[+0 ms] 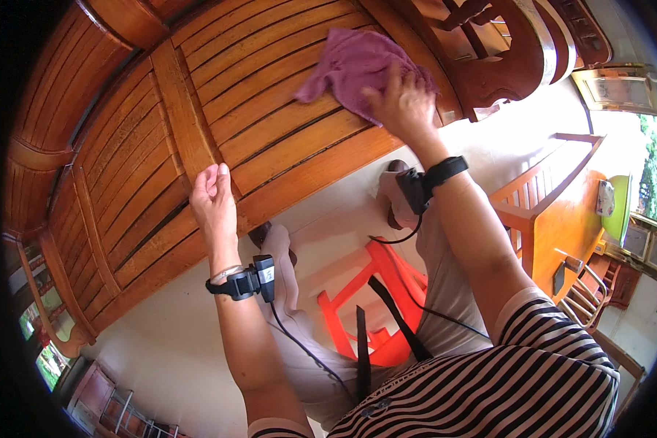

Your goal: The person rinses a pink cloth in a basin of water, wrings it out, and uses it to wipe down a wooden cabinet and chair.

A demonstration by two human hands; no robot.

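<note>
A crumpled purple cloth [356,71] lies on the slatted seat of a varnished wooden bench [274,126], near the end with the carved armrest. My right hand [408,104] is on this cloth, pressing it to the slats; its fingers are a little blurred. Farther left, my left hand [213,191] is at the bench's front rail with the fingers curled in and nothing visible in them. Whether it touches the wood I cannot tell. Black straps with small boxes and cables circle both wrists.
Below me an orange-red plastic stool [380,339] stands on the pale tiled floor [328,219], between my legs. The carved wooden armrest [503,71] rises past my right hand. To the right is a wooden table [564,235] with a green item [617,211] at its far side.
</note>
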